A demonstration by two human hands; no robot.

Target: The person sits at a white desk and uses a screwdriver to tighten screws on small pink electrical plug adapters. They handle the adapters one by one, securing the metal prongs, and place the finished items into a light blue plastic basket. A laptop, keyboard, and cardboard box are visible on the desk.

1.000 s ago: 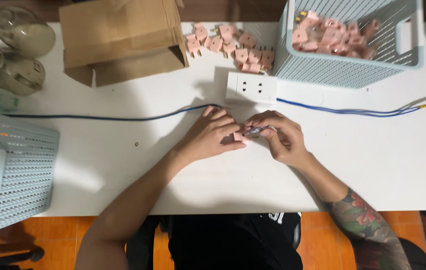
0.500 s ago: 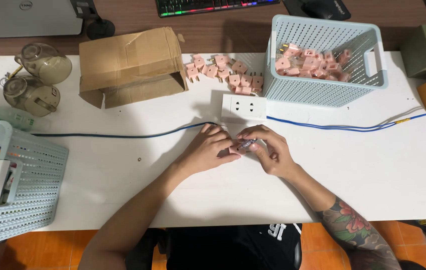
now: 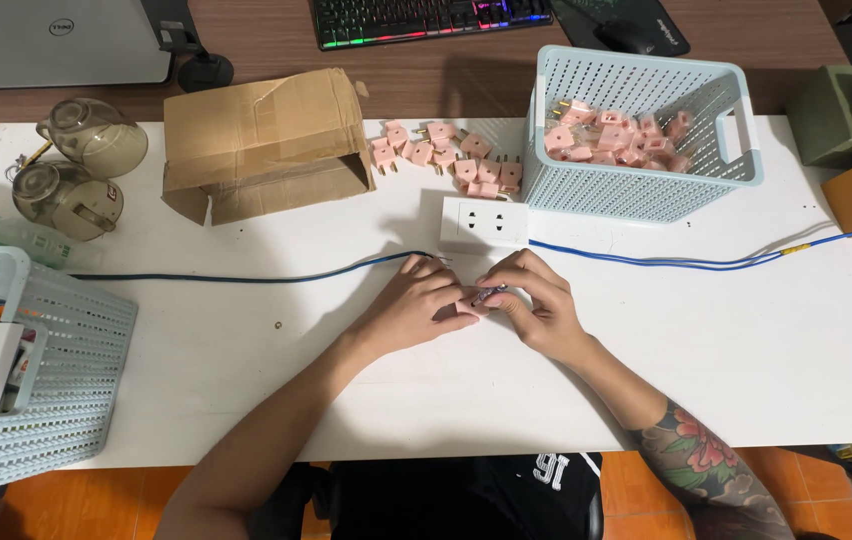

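A long white tabletop fills the view, set against a brown wooden desk behind it. Compared with half a second ago, more of that desk shows at the top, with the backlit keyboard and the grey laptop now fuller in frame, while the hands sit in the same spot at the table's middle.

At the left edge a pale blue perforated plastic basket holds packaged items only partly visible. At the upper right a second pale blue perforated basket with a side handle holds a heap of small pink plastic plug adapters. An open brown cardboard box lies on its side, its inside in shadow. Two smoky clear plastic jugs lie by the left end.

A thin blue cable runs across the table toward a white rectangular wall socket plate, and blue wires lead off to the right. More loose pink adapters lie scattered between box and basket.

Just below the socket plate, the left hand and the right hand meet, fingertips pressed together around a small dark-tipped pinkish piece; both pinch it just above the tabletop. What exactly it is cannot be told.
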